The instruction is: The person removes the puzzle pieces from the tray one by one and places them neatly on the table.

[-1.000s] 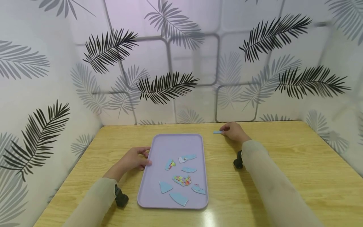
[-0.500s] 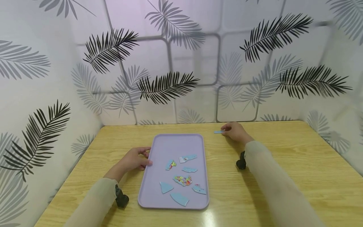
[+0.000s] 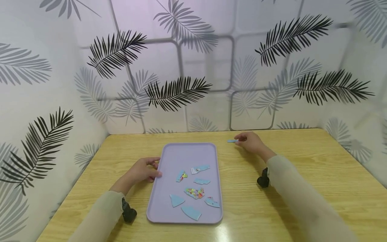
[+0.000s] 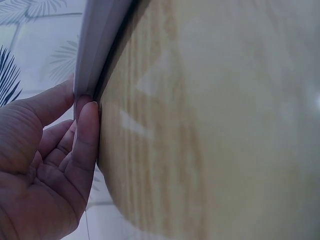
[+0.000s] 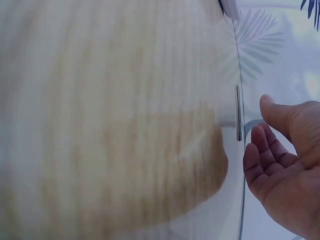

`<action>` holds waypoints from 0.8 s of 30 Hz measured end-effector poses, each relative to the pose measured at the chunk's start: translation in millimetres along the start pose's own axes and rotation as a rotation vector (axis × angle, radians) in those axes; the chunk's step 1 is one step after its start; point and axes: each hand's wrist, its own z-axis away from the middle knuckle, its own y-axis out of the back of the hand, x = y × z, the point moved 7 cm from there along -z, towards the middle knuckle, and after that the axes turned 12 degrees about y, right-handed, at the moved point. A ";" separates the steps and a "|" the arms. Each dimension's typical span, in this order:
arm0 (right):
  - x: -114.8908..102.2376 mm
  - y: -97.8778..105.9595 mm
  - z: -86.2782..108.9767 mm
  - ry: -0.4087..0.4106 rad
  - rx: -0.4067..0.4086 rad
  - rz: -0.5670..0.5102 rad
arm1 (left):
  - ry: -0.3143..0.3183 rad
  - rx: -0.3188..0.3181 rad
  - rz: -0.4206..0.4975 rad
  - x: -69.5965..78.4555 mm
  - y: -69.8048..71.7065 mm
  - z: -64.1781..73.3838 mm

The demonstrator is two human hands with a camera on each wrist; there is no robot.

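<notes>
My left hand holds the left rim of the lilac tray, thumb at the top edge and fingers against its outer side. At the back of the table, a narrow light-blue puzzle piece lies flat, right of the tray. My right hand is beside its right end, thumb and fingers spread apart. Seen edge-on in the right wrist view, the piece lies on the table, apart from the fingers.
Several light-blue puzzle pieces lie spread in the tray, among them one with a colourful map print and a plain one. A leaf-patterned wall rises behind the wooden table.
My right hand has loosened its fingers from the narrow piece, and its wrist has shifted to the right and nearer. The left hand and tray have stayed put.
</notes>
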 end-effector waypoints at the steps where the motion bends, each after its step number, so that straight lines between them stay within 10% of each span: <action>1: -0.8 -0.8 1.9 -0.015 -0.003 -0.014 | -0.002 0.000 -0.002 0.0 0.1 0.0; 24: -64.1 -37.4 22.3 0.047 0.010 -0.301 | -0.009 -0.012 0.010 -1.3 1.2 -1.6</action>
